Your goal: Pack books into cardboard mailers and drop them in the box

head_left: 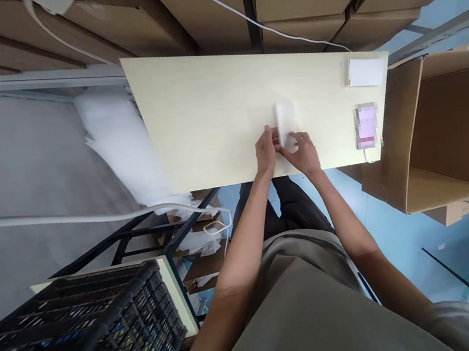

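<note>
Counting one table (202, 115), one blurred white piece (284, 120) mid-table, one white box (366, 72) at its two o'clock, one pixelated lilac item (366, 125) at three. Left hand (265, 150): fingers half-curled at the piece's nine-o'clock side, grip unclear. Right hand (304, 153): thumb and forefinger slightly parted, pinching its six-o'clock end.
</note>
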### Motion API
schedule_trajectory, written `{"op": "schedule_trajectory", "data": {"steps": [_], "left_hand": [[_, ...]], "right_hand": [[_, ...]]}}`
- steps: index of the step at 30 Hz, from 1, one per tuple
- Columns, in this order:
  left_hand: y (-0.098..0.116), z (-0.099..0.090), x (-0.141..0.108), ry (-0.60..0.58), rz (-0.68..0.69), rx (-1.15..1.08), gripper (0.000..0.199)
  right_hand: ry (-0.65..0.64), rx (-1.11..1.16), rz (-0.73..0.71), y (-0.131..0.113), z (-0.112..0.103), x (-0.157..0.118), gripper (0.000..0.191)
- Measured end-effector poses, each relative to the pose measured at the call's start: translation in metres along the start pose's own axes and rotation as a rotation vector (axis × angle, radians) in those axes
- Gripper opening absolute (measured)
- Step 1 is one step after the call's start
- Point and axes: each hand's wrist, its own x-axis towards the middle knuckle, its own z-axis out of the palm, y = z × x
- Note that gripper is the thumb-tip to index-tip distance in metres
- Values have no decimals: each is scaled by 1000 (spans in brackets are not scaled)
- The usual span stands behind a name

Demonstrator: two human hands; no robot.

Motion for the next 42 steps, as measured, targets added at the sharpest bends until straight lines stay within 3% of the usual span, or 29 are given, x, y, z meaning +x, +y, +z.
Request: {"op": "schedule_trajectory", "data": {"steps": [2, 5, 8, 11, 17, 21, 24, 28, 31, 37, 42], "left_hand": [[6, 1, -9, -110, -69, -118, 77], [9, -13, -13, -90, -32, -81, 60], [10, -48, -4, 68, 60, 37, 51], [15, -98, 6, 101, 55, -7, 56], [41, -197, 18, 218, 93, -22, 54], [53, -251, 47, 266, 158, 51, 41], [55, -278, 85, 257, 168, 120, 38], [52, -291, 135, 260, 148, 252, 37], [48, -288, 155, 245, 190, 341, 39], [48, -277, 155, 253, 241, 364, 38], [65, -283, 148, 341, 204, 270, 28]], "right_hand": [[-31, 33, 66, -8, -5, -1, 52], [-114, 189, 110, -25, -10, -3, 41], [-247, 527, 117, -48, -12, -6, 48], [-347, 779, 125, -78, -2, -8, 56], [-298, 726, 45, -140, 60, 11, 75], [-246, 492, -63, -182, 107, 44, 64], [-152, 360, -102, -207, 136, 79, 54], [-19, 200, -71, -219, 162, 118, 41], [46, 92, -39, -217, 172, 129, 33], [131, -24, 107, -225, 180, 122, 33], [108, -64, 35, -244, 155, 117, 42]]}}
